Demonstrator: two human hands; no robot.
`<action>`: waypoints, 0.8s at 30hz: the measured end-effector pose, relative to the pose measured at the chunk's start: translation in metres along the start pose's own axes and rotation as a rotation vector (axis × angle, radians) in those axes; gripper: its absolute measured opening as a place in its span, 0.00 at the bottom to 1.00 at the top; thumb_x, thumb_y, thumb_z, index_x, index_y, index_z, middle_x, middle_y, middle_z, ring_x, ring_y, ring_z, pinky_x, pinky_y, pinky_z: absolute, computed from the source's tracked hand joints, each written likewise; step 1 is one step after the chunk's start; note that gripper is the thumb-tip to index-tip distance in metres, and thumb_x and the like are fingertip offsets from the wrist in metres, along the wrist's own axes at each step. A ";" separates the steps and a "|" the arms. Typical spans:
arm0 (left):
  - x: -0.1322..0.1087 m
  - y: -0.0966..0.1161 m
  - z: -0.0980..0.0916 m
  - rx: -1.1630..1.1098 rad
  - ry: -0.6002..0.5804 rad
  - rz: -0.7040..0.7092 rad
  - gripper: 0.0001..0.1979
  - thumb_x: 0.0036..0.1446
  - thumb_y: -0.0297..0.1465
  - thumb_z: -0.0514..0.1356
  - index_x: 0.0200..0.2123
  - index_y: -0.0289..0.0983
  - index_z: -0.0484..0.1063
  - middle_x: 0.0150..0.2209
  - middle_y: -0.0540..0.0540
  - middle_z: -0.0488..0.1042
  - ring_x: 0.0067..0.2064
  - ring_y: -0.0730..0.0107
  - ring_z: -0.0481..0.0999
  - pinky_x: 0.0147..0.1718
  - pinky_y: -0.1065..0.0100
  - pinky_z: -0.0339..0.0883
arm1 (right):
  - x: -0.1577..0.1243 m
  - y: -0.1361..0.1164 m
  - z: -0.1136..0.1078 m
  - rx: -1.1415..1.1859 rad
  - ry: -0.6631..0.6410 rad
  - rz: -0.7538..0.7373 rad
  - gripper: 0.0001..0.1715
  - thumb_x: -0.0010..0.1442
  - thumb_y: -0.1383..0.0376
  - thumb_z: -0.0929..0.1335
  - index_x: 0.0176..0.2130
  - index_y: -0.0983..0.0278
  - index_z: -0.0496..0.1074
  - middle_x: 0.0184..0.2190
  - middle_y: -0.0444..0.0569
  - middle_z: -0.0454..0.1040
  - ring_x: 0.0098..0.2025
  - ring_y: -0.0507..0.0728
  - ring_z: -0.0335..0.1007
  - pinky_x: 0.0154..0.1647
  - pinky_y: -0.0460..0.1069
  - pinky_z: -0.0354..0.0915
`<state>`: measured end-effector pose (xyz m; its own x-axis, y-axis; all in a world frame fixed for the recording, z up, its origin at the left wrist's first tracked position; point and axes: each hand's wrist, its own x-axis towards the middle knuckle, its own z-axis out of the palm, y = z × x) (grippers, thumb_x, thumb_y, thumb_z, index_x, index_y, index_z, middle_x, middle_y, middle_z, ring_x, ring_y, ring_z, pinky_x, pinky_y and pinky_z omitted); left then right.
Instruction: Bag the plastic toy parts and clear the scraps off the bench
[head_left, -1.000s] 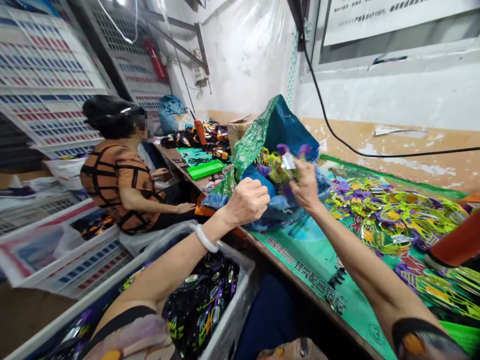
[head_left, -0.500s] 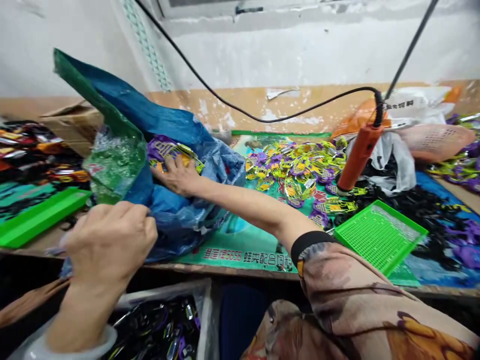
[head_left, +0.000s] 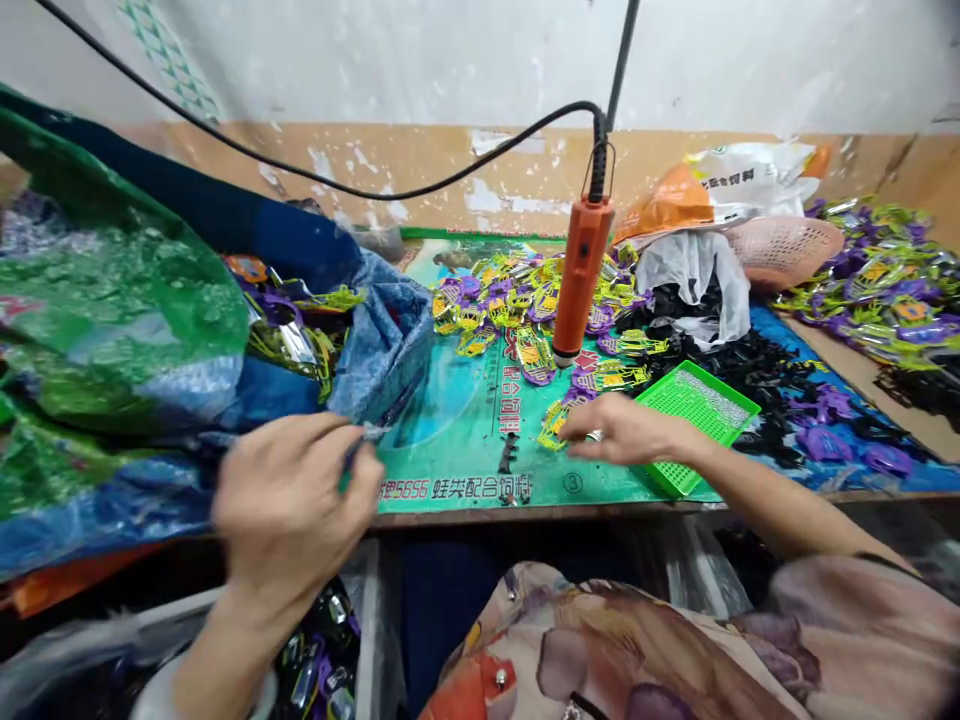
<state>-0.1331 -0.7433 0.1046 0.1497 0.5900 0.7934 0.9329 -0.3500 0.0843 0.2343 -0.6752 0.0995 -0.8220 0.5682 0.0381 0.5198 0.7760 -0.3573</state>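
The left hand (head_left: 296, 500), nearest, is blurred and curled above a pale crate (head_left: 369, 615); a dark spot shows by its thumb, but whether it grips anything I cannot tell. Well apart from it, the right hand (head_left: 619, 428) has its fingertips on a plastic piece (head_left: 553, 425) lying on the green sheet (head_left: 450, 435) towards the near edge of the table. The piece is a yellow-green lattice with some purple at its far end; the fingers hide its right side, so I cannot tell whether they pinch it.

Dark, shiny parts (head_left: 326, 655) fill the visible crate. The right hand and wrist cross in front of a green tray (head_left: 670, 403) of small silvery bits (head_left: 712, 398). Beyond, an orange electric screwdriver (head_left: 583, 275) hangs upright, blocking part of a heap of similar pieces (head_left: 491, 295). On the left, a big blue-and-green bag (head_left: 127, 280) stands open with more inside. Black parts (head_left: 765, 385) spread right of the tray. Farther off sit a white bag (head_left: 686, 290) and a pink basket (head_left: 787, 250).
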 end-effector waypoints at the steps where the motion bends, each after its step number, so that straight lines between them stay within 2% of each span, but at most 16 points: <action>1: 0.001 0.014 0.016 0.036 -0.021 0.059 0.06 0.51 0.31 0.65 0.34 0.41 0.77 0.43 0.42 0.80 0.49 0.48 0.75 0.51 0.48 0.65 | -0.018 0.025 0.003 -0.028 0.110 0.150 0.12 0.66 0.63 0.67 0.45 0.64 0.78 0.39 0.49 0.79 0.39 0.56 0.74 0.42 0.49 0.67; 3: 0.005 0.041 0.052 0.039 -0.116 0.066 0.04 0.55 0.32 0.63 0.34 0.39 0.77 0.45 0.40 0.79 0.52 0.47 0.74 0.52 0.48 0.65 | -0.038 0.071 0.008 -0.138 0.241 0.367 0.15 0.65 0.63 0.68 0.49 0.65 0.78 0.44 0.54 0.78 0.46 0.60 0.74 0.48 0.52 0.67; 5: 0.007 0.065 0.092 -0.106 -0.280 0.018 0.07 0.59 0.33 0.60 0.37 0.38 0.78 0.46 0.39 0.79 0.53 0.50 0.74 0.53 0.50 0.65 | -0.038 0.102 0.013 -0.221 0.215 0.454 0.21 0.63 0.60 0.70 0.53 0.67 0.76 0.50 0.57 0.76 0.53 0.64 0.70 0.54 0.55 0.65; 7: 0.010 0.087 0.132 -0.292 -0.532 -0.053 0.11 0.62 0.35 0.58 0.41 0.36 0.78 0.47 0.39 0.79 0.51 0.53 0.76 0.53 0.54 0.67 | -0.027 0.116 0.019 -0.275 0.115 0.501 0.25 0.63 0.56 0.71 0.55 0.66 0.74 0.53 0.59 0.74 0.57 0.66 0.67 0.57 0.56 0.63; 9: 0.014 0.106 0.167 -0.364 -0.754 -0.173 0.17 0.63 0.39 0.59 0.49 0.34 0.76 0.48 0.36 0.79 0.51 0.49 0.77 0.51 0.54 0.68 | -0.013 0.120 0.025 -0.314 0.038 0.585 0.25 0.67 0.52 0.67 0.55 0.65 0.74 0.52 0.59 0.74 0.57 0.66 0.66 0.56 0.56 0.63; 12: 0.022 0.128 0.205 -0.330 -0.937 -0.266 0.27 0.61 0.41 0.60 0.58 0.31 0.70 0.48 0.32 0.79 0.51 0.43 0.78 0.48 0.54 0.69 | 0.003 0.124 0.032 -0.326 -0.019 0.714 0.25 0.72 0.52 0.59 0.52 0.65 0.74 0.50 0.60 0.75 0.56 0.67 0.67 0.53 0.56 0.65; 14: 0.026 0.138 0.221 -0.299 -1.014 -0.265 0.28 0.59 0.36 0.62 0.61 0.30 0.67 0.49 0.31 0.79 0.52 0.43 0.78 0.48 0.56 0.69 | 0.007 0.128 0.035 -0.322 -0.040 0.757 0.23 0.70 0.57 0.61 0.56 0.65 0.71 0.53 0.61 0.74 0.56 0.68 0.67 0.52 0.57 0.66; 16: 0.030 0.143 0.231 -0.295 -1.073 -0.278 0.28 0.57 0.30 0.62 0.61 0.30 0.68 0.52 0.31 0.78 0.53 0.46 0.77 0.49 0.59 0.69 | 0.007 0.133 0.039 -0.325 -0.055 0.780 0.27 0.64 0.63 0.65 0.61 0.64 0.67 0.59 0.61 0.70 0.58 0.69 0.66 0.52 0.59 0.65; 18: 0.032 0.143 0.235 -0.324 -1.105 -0.297 0.26 0.56 0.27 0.61 0.59 0.31 0.71 0.55 0.33 0.77 0.55 0.51 0.77 0.50 0.62 0.68 | 0.003 0.135 0.041 -0.322 -0.076 0.798 0.31 0.60 0.69 0.65 0.62 0.62 0.67 0.60 0.60 0.69 0.59 0.69 0.66 0.53 0.60 0.64; 21: 0.038 0.126 0.231 -0.386 -1.103 -0.292 0.19 0.57 0.27 0.59 0.52 0.34 0.76 0.51 0.39 0.80 0.51 0.56 0.79 0.47 0.65 0.68 | -0.005 0.135 0.038 -0.282 -0.105 0.794 0.21 0.60 0.71 0.63 0.50 0.62 0.75 0.51 0.57 0.76 0.53 0.66 0.71 0.48 0.56 0.63; 24: 0.051 0.095 0.220 -0.329 -1.034 -0.298 0.14 0.58 0.28 0.57 0.45 0.36 0.78 0.42 0.41 0.81 0.42 0.56 0.79 0.41 0.63 0.69 | -0.015 0.142 0.022 -0.215 0.001 0.779 0.13 0.61 0.65 0.64 0.41 0.63 0.77 0.40 0.53 0.78 0.43 0.61 0.73 0.37 0.50 0.60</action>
<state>0.0348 -0.5861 0.0204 0.2776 0.9485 -0.1527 0.8678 -0.1794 0.4633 0.3151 -0.5800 0.0279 -0.2054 0.9675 -0.1473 0.9767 0.1931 -0.0941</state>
